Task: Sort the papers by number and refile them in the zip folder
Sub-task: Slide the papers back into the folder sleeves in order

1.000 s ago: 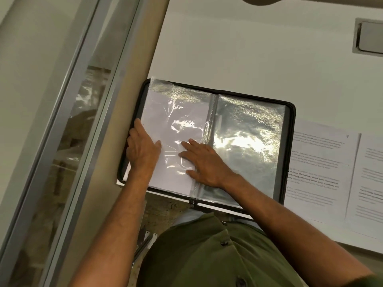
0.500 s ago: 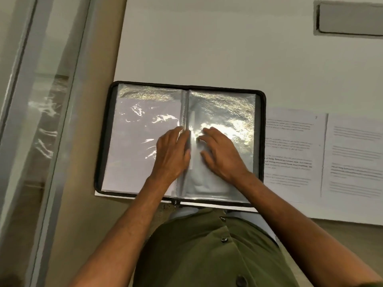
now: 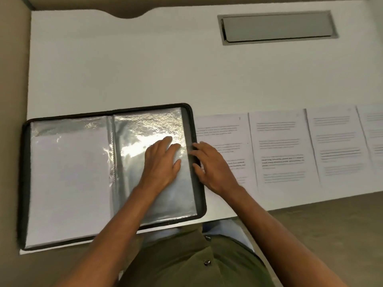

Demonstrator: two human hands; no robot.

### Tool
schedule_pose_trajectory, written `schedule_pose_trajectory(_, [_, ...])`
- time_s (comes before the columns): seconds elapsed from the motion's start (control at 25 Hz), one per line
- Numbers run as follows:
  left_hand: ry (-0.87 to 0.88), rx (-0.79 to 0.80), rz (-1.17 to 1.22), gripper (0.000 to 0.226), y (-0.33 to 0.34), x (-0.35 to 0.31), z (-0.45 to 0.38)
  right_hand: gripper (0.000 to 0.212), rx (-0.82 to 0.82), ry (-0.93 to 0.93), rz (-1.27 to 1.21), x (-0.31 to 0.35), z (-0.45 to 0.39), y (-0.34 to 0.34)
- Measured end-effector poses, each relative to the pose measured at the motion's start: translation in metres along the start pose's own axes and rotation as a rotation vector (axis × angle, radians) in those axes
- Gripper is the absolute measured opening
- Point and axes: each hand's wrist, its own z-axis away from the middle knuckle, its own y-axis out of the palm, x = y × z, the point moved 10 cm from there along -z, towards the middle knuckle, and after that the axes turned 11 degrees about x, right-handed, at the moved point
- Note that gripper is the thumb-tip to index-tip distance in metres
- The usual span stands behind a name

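The black zip folder (image 3: pixel 23 183) lies open on the white table, showing two shiny plastic sleeves. A white sheet (image 3: pixel 68 183) fills the left sleeve; the right sleeve (image 3: pixel 149 125) looks see-through and dark. My left hand (image 3: pixel 160 160) lies flat on the right sleeve, fingers spread. My right hand (image 3: pixel 211 164) rests at the folder's right edge, fingertips on the black zip border, palm over the nearest printed paper (image 3: pixel 223 137). Three more printed papers (image 3: pixel 279 148) lie in a row to the right.
A grey metal cable hatch (image 3: pixel 277 27) is set into the table (image 3: pixel 124 69) at the back right. A beige wall or panel (image 3: pixel 12 69) runs along the table's left side. The table's front edge runs just below the papers and folder.
Both hands have slid right from the folder's spine: the left onto the right sleeve, the right to the folder's right edge. The camera view has shifted right, showing more papers.
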Motion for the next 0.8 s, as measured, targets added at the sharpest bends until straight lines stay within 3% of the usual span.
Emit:
schedule_pose_trajectory(0.24, [0.054, 0.007, -0.002, 0.051, 0.015, -0.064, -0.044, 0.049, 0.001, 0.170, -0.042, -0.075, 0.010, -0.056])
schedule_pose_trajectory(0.4, [0.104, -0.028, -0.043, 0.052, 0.017, -0.097, -0.068, 0.068, 0.003, 0.220, -0.037, -0.114, -0.007, -0.093])
schedule_pose_trajectory(0.64, [-0.010, 0.123, -0.131, 0.079, 0.046, -0.103, -0.091, 0.112, 0.215, 0.332, 0.211, -0.150, -0.043, -0.106])
schedule_pose_trajectory(0.8, [-0.073, 0.162, -0.142, 0.091, 0.059, -0.101, -0.088, 0.111, 0.267, 0.308, 0.342, -0.159, -0.053, -0.104])
